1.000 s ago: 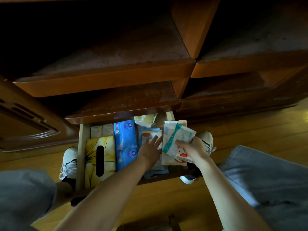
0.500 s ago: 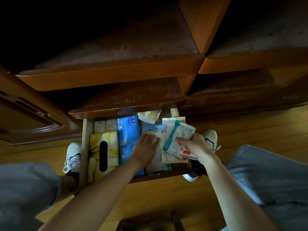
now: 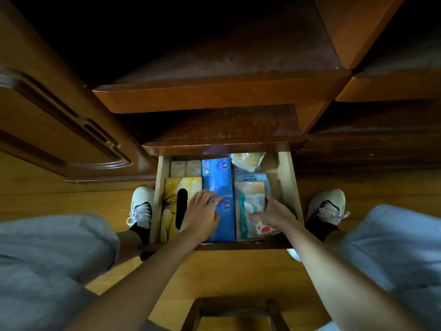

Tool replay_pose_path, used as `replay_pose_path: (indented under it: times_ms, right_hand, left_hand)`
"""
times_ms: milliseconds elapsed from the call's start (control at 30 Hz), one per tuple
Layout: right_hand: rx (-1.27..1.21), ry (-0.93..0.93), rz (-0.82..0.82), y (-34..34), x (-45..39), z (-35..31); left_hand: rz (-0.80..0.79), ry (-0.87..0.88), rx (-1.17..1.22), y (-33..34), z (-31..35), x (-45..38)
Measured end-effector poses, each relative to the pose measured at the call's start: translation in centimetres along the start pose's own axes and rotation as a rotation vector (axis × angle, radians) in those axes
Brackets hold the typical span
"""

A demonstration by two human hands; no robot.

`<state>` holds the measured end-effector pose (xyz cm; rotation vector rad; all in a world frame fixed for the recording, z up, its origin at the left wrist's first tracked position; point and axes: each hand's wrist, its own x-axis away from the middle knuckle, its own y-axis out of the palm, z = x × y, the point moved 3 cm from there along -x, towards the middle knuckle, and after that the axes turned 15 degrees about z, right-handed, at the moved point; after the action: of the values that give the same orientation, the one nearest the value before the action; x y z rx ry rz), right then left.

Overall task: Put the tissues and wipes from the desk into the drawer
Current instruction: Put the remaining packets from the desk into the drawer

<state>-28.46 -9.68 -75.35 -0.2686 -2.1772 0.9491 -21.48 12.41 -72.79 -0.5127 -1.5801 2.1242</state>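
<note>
— What is in the drawer [image 3: 290,185] right now?

— It stands pulled out under the desk, packed in rows. Along its left wall lies a yellow tissue box [image 3: 171,201] with a dark oval slot. Beside that, down the middle, are two blue tissue packs [image 3: 217,175], one behind the other. At the back left corner sit two small pale packets [image 3: 186,168], and at the back, right of the blue packs, a crumpled yellowish bag [image 3: 247,160].

— And the wipes?

— A stack of flat wipe packs [image 3: 250,201] fills the strip just right of the blue packs, reaching the drawer's front edge. The top pack is whitish with a teal stripe and a red mark near the front; a blue-edged one shows behind it.

— What is the left hand [image 3: 202,211] doing?

— It lies across the seam between the yellow box and the nearer blue pack, fingers gently bent and resting on them. It grips nothing that I can see. A ring shows on one finger.

— The right hand [image 3: 276,212]?

— It rests on the right side of the wipe stack, fingers laid flat on the top pack, pressing rather than pinching.

— Anything else?

— White shoes [image 3: 142,204] on the wooden floor [image 3: 226,271] at either side of the drawer.
</note>
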Motion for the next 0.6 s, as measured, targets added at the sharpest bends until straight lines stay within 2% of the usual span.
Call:
replay_pose_path:
  times_ms: [133, 267, 333, 400, 467, 533, 600]
  right_hand:
    - [0.247, 0.002, 0.112, 0.3, 0.2, -0.5]
    - [0.242, 0.029, 0.109, -0.5, 0.6, -0.9]
    - [0.208, 0.028, 0.196, -2.0, 1.1, -1.3]
    - [0.026, -0.011, 0.279, -3.3, 1.4, -2.2]
    - [-0.316, -0.029, 0.227, -4.1, 1.8, -3.4]
    - [-0.553, -0.032, 0.113, -4.4, 2.5, -4.6]
    - [-0.604, -0.069, 0.042, -4.2, 3.1, -5.3]
  left_hand:
    - [-0.054, 0.019, -0.003, 0.6, 0.3, 0.3]
    - [-0.056, 0.056, 0.048, 0.7, 0.9, 0.2]
    - [-0.035, 0.012, 0.131, 0.2, 1.7, -0.3]
    - [-0.078, -0.201, 0.387, -0.7, 2.7, -1.0]
    - [-0.222, -0.482, 0.794, -1.2, 4.0, -1.3]
    - [-0.287, -0.587, 1.017, -1.6, 4.6, -1.6]
    - [-0.252, -0.638, 1.107, -2.1, 4.3, -1.8]
